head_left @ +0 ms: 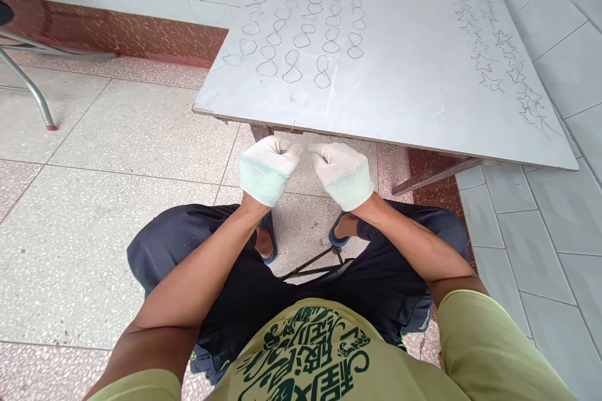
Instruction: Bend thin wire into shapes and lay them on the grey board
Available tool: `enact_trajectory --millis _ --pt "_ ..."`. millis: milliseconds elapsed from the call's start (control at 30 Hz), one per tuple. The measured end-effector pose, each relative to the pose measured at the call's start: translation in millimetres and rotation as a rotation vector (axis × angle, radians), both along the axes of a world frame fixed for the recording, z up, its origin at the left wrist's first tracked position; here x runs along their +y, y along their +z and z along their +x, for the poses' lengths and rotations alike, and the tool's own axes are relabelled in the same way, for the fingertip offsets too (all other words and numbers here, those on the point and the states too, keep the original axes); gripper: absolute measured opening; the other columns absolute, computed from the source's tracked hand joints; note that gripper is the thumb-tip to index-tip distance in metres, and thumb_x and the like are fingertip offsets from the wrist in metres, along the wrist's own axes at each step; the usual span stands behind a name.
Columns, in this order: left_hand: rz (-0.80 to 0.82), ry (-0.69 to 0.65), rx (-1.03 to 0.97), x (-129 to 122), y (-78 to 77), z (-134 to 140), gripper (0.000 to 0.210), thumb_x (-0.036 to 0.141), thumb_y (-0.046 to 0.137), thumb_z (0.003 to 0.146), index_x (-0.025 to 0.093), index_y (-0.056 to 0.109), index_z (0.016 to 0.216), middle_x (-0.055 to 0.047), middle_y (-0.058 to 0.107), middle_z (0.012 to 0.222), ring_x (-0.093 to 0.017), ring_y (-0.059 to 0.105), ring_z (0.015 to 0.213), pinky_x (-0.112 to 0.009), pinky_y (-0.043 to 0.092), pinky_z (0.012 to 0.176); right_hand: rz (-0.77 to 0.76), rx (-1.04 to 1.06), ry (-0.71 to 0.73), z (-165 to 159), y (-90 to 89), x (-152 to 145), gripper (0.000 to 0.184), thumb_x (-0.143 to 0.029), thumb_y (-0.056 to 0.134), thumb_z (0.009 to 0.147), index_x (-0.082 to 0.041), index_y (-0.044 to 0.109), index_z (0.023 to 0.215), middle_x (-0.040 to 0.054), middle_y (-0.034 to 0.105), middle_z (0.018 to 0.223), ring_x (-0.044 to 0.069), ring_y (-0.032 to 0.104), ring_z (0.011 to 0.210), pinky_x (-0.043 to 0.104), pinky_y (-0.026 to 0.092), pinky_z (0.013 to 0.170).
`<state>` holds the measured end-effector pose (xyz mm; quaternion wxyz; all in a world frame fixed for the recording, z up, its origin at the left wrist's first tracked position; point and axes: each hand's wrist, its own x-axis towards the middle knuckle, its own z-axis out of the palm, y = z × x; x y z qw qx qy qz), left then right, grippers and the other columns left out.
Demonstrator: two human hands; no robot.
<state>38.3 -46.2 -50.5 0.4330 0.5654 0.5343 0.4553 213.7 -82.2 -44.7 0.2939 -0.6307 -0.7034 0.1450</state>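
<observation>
My left hand (267,168), in a white glove with a pale green cuff, is closed in a pinch just off the table's front edge. A thin wire (294,126) sticks up from its fingertips. My right hand (342,173), gloved the same way, pinches close beside it, the fingertips of both hands nearly meeting over the wire. Most of the wire is hidden by the fingers, so its shape cannot be made out. Beyond my hands, rows of figure-eight wire shapes (322,71) lie on the white tabletop (399,75).
Star-shaped wire pieces (491,81) lie in rows on the table's right side, near the tiled wall (564,31). A wooden table brace (435,174) runs beneath the top. At the far left stands a metal-legged chair or stool (35,91) on the speckled floor (136,144).
</observation>
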Motion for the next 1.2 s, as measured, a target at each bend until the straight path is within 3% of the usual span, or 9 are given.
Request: enact_trajectory --millis 100,200,333,500,600,700,933,1033,1200 --pt "0.016 0.017 -0.039 5.2 -1.6 -0.8 0.038 0.048 0.084 0.089 0.028 0.060 0.067 -0.001 0.060 0.062 -0.020 0.060 0.066 -0.034 0.045 0.060 -0.066 0.278 -0.053 0.8 -2.6 3.7 0.034 -0.023 0.064 0.115 -0.029 0.096 0.125 0.0037 0.093 0.119 0.025 0.085 0.115 0.041 0.062 0.108" --pt "-0.039 -0.043 -0.209 14.1 -5.8 -2.4 0.040 0.051 0.087 0.084 0.027 0.061 0.065 -0.002 0.061 0.061 -0.018 0.058 0.063 -0.032 0.048 0.058 -0.197 0.545 -0.045 1.7 -0.5 7.7 0.024 -0.030 0.072 0.112 -0.028 0.096 0.113 0.0005 0.092 0.098 0.023 0.086 0.100 0.040 0.065 0.102" --pt "-0.087 -0.124 -0.347 21.8 -10.7 -3.1 0.047 0.054 0.093 0.078 0.028 0.058 0.063 -0.001 0.057 0.058 -0.021 0.070 0.070 -0.034 0.063 0.071 -0.273 0.761 -0.002 -1.9 7.1 7.4 0.024 -0.036 0.082 0.107 -0.027 0.090 0.086 0.0004 0.089 0.088 0.022 0.086 0.093 0.039 0.068 0.099" --pt "-0.181 -0.191 -0.381 24.0 -8.9 -5.9 0.045 0.052 0.101 0.074 0.025 0.065 0.068 0.000 0.063 0.064 -0.019 0.072 0.068 -0.032 0.060 0.066 -0.351 0.988 -0.003 -6.7 2.2 5.0 0.022 -0.034 0.085 0.104 -0.025 0.086 0.084 0.0012 0.089 0.084 0.020 0.085 0.086 0.037 0.070 0.092" --pt "-0.178 -0.275 -0.317 22.9 -6.2 -7.1 0.042 0.053 0.104 0.071 0.023 0.075 0.072 -0.005 0.075 0.074 -0.019 0.070 0.070 -0.032 0.058 0.062 -0.326 1.036 -0.034 -6.4 -2.3 5.1 0.022 -0.034 0.084 0.103 -0.025 0.084 0.083 0.0012 0.089 0.085 0.019 0.085 0.086 0.036 0.070 0.094" --pt "-0.168 -0.224 -0.275 20.5 -7.7 -5.7 0.044 0.056 0.106 0.069 0.022 0.078 0.073 -0.008 0.081 0.079 -0.020 0.071 0.072 -0.032 0.059 0.062 -0.311 1.068 -0.031 -6.4 -2.8 5.1 0.021 -0.033 0.087 0.101 -0.024 0.084 0.082 0.0008 0.088 0.084 0.018 0.084 0.084 0.036 0.070 0.093" --pt "-0.184 -0.201 -0.304 20.9 -19.9 -2.3 0.046 0.060 0.106 0.071 0.023 0.079 0.075 -0.003 0.072 0.066 -0.019 0.069 0.066 -0.032 0.058 0.063 -0.367 1.089 -0.052 -10.0 1.0 1.8 0.022 -0.034 0.086 0.102 -0.024 0.084 0.083 0.0012 0.089 0.085 0.019 0.085 0.084 0.036 0.070 0.091" --pt "-0.193 -0.245 -0.317 21.8 -20.2 -1.9 0.047 0.061 0.105 0.075 0.024 0.077 0.075 -0.003 0.072 0.067 -0.021 0.072 0.070 -0.032 0.060 0.065 -0.376 1.095 -0.054 -10.8 1.3 0.5 0.021 -0.033 0.084 0.103 -0.024 0.084 0.083 0.0014 0.089 0.085 0.019 0.085 0.084 0.036 0.070 0.090" --pt "-0.193 -0.275 -0.395 23.7 -16.3 -3.1 0.051 0.060 0.112 0.069 0.022 0.077 0.072 -0.004 0.073 0.067 -0.021 0.072 0.069 -0.033 0.059 0.064 -0.378 1.140 0.016 -11.3 -5.6 4.4 0.025 -0.036 0.086 0.100 -0.025 0.083 0.078 0.0007 0.086 0.079 0.018 0.081 0.078 0.035 0.069 0.085"
